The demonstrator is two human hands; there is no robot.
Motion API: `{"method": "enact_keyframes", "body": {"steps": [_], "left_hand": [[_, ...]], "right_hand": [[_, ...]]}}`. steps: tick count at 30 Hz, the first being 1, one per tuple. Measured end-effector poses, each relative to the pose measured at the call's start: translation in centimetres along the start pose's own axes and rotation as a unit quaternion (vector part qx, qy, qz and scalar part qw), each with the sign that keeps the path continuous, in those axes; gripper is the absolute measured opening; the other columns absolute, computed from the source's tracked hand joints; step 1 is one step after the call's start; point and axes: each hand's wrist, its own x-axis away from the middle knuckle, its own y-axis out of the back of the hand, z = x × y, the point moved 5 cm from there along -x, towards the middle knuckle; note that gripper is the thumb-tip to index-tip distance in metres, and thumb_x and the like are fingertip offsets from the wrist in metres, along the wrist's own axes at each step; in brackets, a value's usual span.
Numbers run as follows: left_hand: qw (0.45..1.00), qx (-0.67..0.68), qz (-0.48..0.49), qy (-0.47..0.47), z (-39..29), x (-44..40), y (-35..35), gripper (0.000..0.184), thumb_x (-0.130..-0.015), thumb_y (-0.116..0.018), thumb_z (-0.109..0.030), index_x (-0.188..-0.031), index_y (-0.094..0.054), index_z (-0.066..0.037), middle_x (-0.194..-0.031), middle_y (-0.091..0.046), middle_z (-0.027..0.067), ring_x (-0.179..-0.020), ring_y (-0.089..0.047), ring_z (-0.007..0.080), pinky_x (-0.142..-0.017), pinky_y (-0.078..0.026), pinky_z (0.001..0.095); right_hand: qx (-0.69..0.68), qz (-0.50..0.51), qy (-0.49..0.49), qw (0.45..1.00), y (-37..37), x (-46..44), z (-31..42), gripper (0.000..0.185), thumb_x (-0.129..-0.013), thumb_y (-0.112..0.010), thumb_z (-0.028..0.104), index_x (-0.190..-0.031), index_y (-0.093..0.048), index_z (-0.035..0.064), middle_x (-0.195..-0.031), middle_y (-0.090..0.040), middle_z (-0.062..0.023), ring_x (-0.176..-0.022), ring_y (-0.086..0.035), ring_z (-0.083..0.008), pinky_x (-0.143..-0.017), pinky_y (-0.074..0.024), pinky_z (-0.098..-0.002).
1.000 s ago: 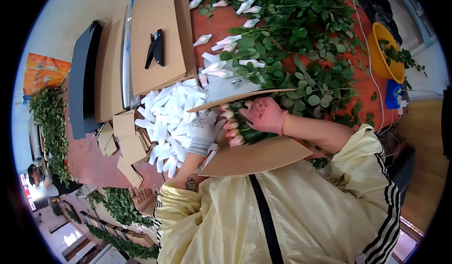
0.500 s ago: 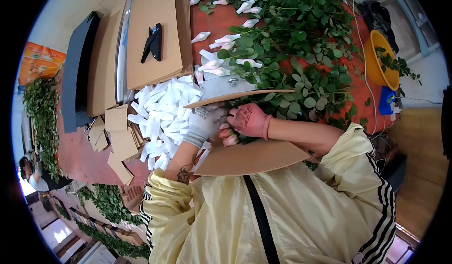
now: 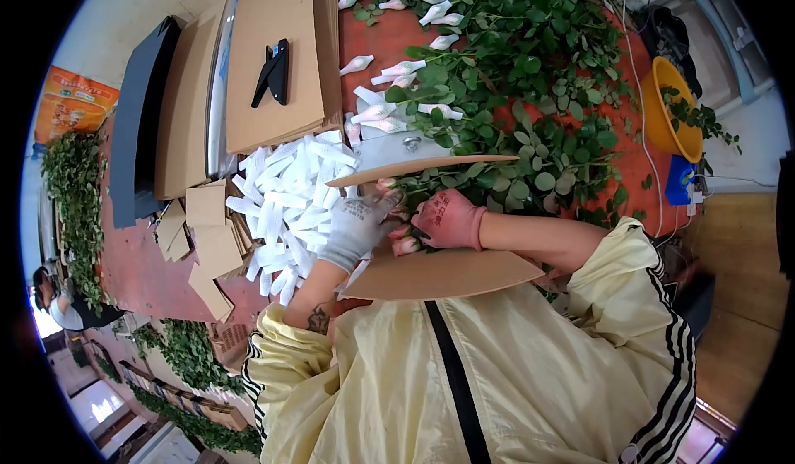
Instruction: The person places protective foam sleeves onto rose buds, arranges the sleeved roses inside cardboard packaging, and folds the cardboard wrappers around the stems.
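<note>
Pink roses (image 3: 404, 245) lie in a row between two upright flaps of a cardboard sheet (image 3: 443, 275). My left hand (image 3: 356, 224), in a white glove, rests at the blossom ends, its fingers over the flowers. My right hand (image 3: 450, 219), in a pink glove, is bent around the stems just behind the blossoms. Its fingertips are partly hidden among the flowers and leaves. Beside my left hand is a heap of white foam sleeves (image 3: 286, 195). More roses with white sleeves (image 3: 378, 112) lie beyond the far flap.
Leafy stems (image 3: 530, 58) cover much of the red table (image 3: 137, 274). A black stapler (image 3: 272, 73) lies on stacked cardboard (image 3: 294, 17). Small cardboard pieces (image 3: 217, 253) lie at left. A yellow basin (image 3: 675, 112) stands at right. A person (image 3: 60, 302) is far left.
My right hand moved left toward the blossoms, then slightly back to the right. My left hand shifted a little over the flowers. The view has turned slightly.
</note>
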Motion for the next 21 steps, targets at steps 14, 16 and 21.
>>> {"method": "enact_keyframes", "body": {"steps": [14,16,21], "left_hand": [[0.997,-0.027,0.049,0.044,-0.2,0.6,-0.4,0.065,-0.073,-0.062,-0.054,-0.130,-0.049,-0.023,-0.087,-0.064,0.0066,-0.074,-0.063,0.0267,-0.061,-0.046,0.0399],[0.989,-0.077,0.108,0.060,-0.2,0.5,-0.7,0.057,-0.079,-0.060,-0.046,-0.130,-0.048,-0.025,-0.094,-0.065,0.0062,-0.085,-0.065,0.0232,-0.069,-0.049,0.0393],[0.993,-0.064,0.085,0.048,0.0,0.7,-1.2,0.055,-0.079,-0.059,-0.046,-0.130,-0.048,-0.028,-0.093,-0.066,0.0050,-0.082,-0.065,0.0219,-0.067,-0.048,0.0405]], "right_hand": [[-0.067,0.162,-0.057,0.983,0.4,0.0,0.5,0.027,-0.077,-0.059,0.029,-0.089,-0.066,0.0061,-0.090,-0.066,-0.0134,-0.088,-0.065,-0.0276,-0.075,-0.0506,-0.0390],[-0.059,0.150,-0.025,0.987,0.6,-0.2,0.8,0.026,-0.076,-0.058,0.028,-0.089,-0.066,0.0056,-0.090,-0.066,-0.0138,-0.088,-0.065,-0.0281,-0.076,-0.0509,-0.0391],[-0.057,0.094,0.018,0.994,0.3,-0.3,1.1,0.026,-0.075,-0.058,0.027,-0.088,-0.066,0.0055,-0.091,-0.066,-0.0135,-0.088,-0.065,-0.0288,-0.076,-0.0510,-0.0396]]}}
